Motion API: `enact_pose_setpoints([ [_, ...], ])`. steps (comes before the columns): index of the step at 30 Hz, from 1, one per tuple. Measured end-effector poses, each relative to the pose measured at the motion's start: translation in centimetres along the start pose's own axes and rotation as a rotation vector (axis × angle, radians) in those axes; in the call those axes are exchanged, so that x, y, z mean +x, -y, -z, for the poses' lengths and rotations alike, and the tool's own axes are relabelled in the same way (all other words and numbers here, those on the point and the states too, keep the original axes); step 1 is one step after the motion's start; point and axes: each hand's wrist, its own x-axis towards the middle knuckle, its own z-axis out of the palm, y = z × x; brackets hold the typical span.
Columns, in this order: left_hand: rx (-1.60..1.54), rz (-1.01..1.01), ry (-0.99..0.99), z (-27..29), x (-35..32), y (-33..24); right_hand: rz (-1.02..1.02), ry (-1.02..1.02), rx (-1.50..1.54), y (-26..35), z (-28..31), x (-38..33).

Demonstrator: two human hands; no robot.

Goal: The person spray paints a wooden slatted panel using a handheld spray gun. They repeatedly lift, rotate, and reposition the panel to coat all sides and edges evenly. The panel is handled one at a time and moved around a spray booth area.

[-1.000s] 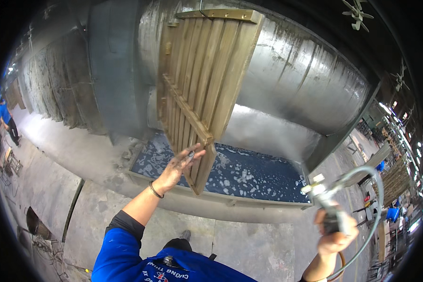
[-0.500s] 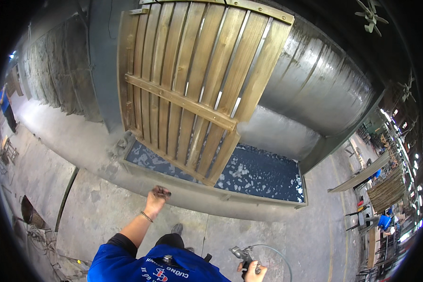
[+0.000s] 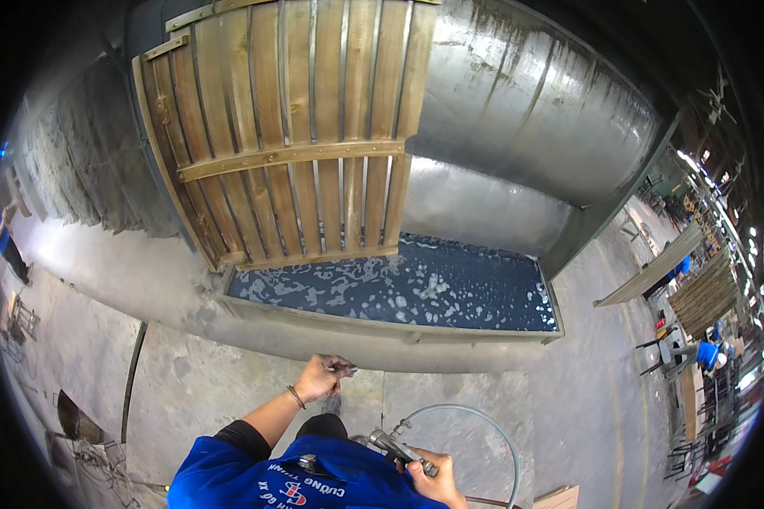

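My right hand [image 3: 435, 479], low in the picture, is wrapped round a metal spray gun [image 3: 389, 443] with a pale hose [image 3: 502, 433] looping off to the right. My left hand [image 3: 318, 379] is out in front of my body, its darkened fingers closed in a pinch. A small greyish bit shows at the fingertips, too small to name. Beyond both hands stands a brown slatted wooden panel [image 3: 301, 157] with a crosspiece, its lower end over a trough [image 3: 382, 327]. Neither hand touches the panel. Its top runs out of the picture.
Dark water with pale foam [image 3: 475, 293] fills the trough. A wet, curved metal sheet [image 3: 526, 102] rises behind it. At the right are a leaning board [image 3: 649, 276] and a person in blue [image 3: 709, 356]; another person [image 3: 8, 246] stands far left. A wire basket [image 3: 78, 417] lies lower left.
The wooden panel has turned and shifted left in the picture. My left hand has moved right and a little down. The spray gun has swung left, closer to my body.
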Motion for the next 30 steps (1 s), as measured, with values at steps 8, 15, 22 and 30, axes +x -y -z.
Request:
enact_pose_setpoints([
  [8,0.16,0.116,0.084,-3.5,-1.5,0.1,-0.094,-0.2,0.14,0.6,0.2,-2.9],
  [15,0.346,0.085,0.164,-6.0,1.9,0.2,-0.259,-0.577,0.32,0.0,-2.2,-4.9],
  [22,0.486,-0.011,0.471,-12.8,8.0,3.5,-0.283,-0.742,0.26,-1.2,-1.1,-5.8],
  [30,0.469,-0.213,0.755,-24.8,16.5,4.6,-0.375,-0.999,0.256,-3.7,5.5,-3.8],
])
